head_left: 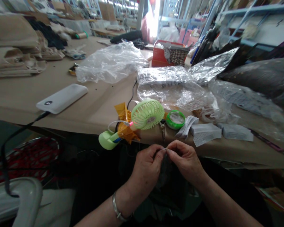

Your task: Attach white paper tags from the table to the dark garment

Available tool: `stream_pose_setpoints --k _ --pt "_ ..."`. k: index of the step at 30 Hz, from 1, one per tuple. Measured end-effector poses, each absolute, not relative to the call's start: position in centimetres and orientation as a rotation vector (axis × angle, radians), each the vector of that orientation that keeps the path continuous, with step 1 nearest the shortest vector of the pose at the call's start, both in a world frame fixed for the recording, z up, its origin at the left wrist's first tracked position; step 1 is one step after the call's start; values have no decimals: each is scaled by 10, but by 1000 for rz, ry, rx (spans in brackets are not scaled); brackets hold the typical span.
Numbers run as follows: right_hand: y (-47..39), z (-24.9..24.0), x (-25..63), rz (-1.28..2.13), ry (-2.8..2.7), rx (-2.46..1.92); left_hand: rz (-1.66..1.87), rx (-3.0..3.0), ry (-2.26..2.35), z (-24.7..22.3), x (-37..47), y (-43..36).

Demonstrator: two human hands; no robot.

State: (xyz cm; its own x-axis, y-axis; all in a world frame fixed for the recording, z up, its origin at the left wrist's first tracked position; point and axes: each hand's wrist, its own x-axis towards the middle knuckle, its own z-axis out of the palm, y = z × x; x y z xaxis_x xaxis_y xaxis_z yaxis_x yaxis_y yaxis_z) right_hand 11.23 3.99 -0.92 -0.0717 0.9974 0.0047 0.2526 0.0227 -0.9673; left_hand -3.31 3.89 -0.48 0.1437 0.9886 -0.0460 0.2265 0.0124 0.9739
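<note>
My left hand [148, 165], with a silver bangle on the wrist, and my right hand [186, 159] meet fingertip to fingertip just in front of the table edge. Both pinch a tiny pale item [164, 148], too small to name. Beyond them on the table lie a green round container [175, 119] and a small dark metal tool [162, 127]. To their right are stacks of small white printed labels [205, 133]. A light green fan [147, 114] is fixed at the edge with orange tape [123, 112].
A white power bank [62, 97] with a black cable lies at the left. Clear plastic bags [111, 61] and a red box [156, 56] stand farther back. Purplish tweezers [267, 141] lie at the right edge. Folded beige cloth [11, 31] is piled at the far left.
</note>
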Motion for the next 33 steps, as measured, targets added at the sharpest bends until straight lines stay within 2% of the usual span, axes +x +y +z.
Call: stream_pose_setpoints --k 8,33 --pt "44 -5 108 873 -1565 -1369 1032 1547 1304 -6 -31 45" --pt "52 -8 109 883 -1532 -1389 1043 1474 1291 -2 -30 55"
